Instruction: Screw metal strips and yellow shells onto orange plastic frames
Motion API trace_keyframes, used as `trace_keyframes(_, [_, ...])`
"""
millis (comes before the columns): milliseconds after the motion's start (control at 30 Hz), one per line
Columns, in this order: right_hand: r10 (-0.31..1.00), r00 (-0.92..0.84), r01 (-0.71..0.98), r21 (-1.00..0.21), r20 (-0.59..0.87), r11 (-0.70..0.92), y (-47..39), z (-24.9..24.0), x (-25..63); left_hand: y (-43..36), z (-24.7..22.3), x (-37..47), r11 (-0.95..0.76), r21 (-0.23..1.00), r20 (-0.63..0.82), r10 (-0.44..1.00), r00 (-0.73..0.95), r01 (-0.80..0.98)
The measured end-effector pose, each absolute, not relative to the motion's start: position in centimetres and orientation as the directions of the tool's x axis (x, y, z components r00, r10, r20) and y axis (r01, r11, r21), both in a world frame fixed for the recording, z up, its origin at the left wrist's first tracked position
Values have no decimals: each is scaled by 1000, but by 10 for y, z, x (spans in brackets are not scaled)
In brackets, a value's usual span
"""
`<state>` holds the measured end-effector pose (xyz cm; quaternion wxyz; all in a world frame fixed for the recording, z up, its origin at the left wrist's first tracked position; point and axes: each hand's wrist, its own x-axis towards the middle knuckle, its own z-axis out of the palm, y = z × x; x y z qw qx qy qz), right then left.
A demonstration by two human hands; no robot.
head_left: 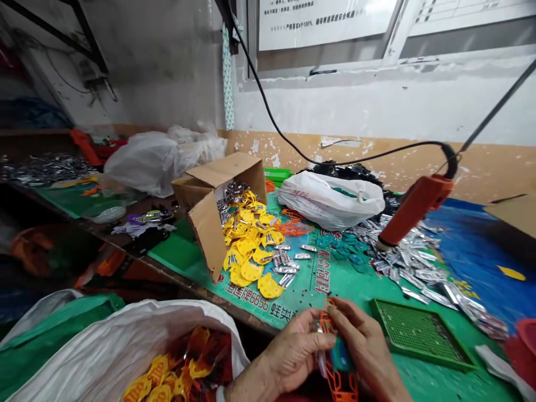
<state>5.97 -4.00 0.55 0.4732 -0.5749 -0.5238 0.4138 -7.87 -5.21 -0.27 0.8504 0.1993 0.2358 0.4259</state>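
Near the table's front edge, my left hand [291, 349] grips an orange openwork plastic piece [335, 382] between thumb and fingers. My right hand [366, 346] holds the same piece from the other side, its fingers closed at the upper end. A teal part [341, 357] lies against the orange piece, between the hands. Close to my left fingers is a small shiny silver piece [321, 357]; its shape is partly hidden. Beyond the hands, yellow plastic pieces [251, 271] and small silver metal parts [285, 259] spill from a cardboard box [208, 234].
An orange hand tool [414, 212] hangs on a black cable over piled silver strips [422, 273]. A green mesh tray [422, 335] lies at right. Below left is a white sack [125, 335] with yellow pieces inside. A white plastic bag [330, 198] rests farther back.
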Motion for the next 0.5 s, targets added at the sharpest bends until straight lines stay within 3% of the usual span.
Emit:
trace_keyframes(133, [978,-138,476,-855,159,207,-21,8,50,-70,-2,-93,494,545,-260,868,423,-677])
trace_keyframes(300, [893,-381,527,-738,238,422,17,5,20,-83,6,-122,466,549,-336,883,327,-694])
trace_keyframes(500, [763,-619,509,-645,185,570,30,-21,-23,-84,5,-133,379,511,-305,919,249,-771])
